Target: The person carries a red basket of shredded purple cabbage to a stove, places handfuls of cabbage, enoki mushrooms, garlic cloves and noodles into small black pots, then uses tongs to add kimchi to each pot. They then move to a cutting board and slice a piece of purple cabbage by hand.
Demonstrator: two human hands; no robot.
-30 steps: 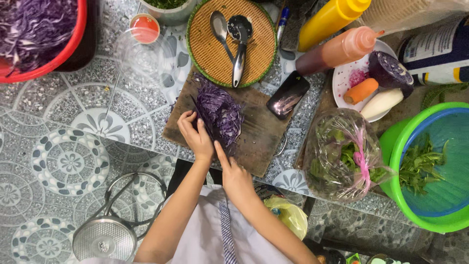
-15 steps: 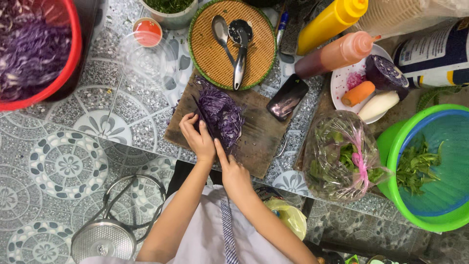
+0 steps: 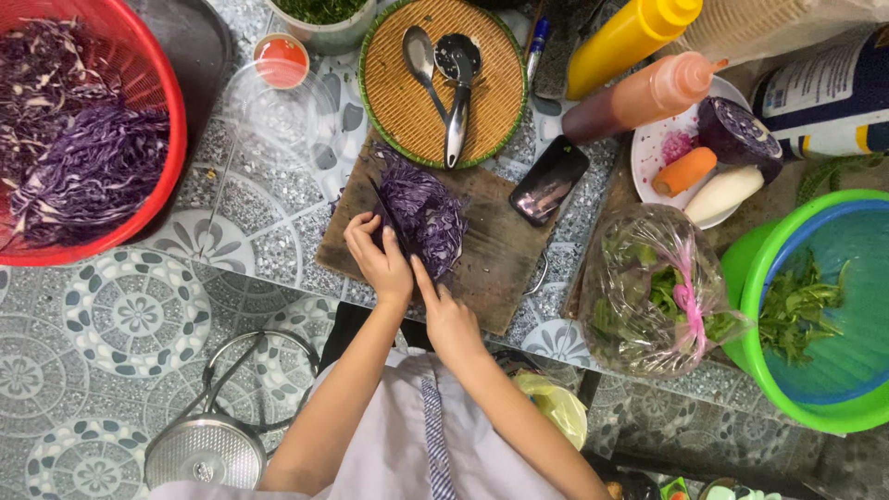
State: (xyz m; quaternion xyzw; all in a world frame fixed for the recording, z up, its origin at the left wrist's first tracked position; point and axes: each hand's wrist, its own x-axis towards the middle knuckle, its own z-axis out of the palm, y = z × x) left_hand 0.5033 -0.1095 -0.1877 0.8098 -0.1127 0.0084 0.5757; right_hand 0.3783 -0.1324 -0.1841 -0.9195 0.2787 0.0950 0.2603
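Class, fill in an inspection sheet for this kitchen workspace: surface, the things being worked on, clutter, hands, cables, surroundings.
Surface: patterned tile counter, partly bare.
Job's things: purple cabbage piece on a wooden cutting board; a dark blade at its left edge; shredded cabbage in the red basket.
Clutter: phone on the board corner; two spoons on a woven mat; two sauce bottles; plate with carrot and cabbage; bagged greens; green basin.
Hands: left hand at the blade; right hand steadying the cabbage.
Cables: nothing seen.
Surroundings: metal strainer at the lower left.
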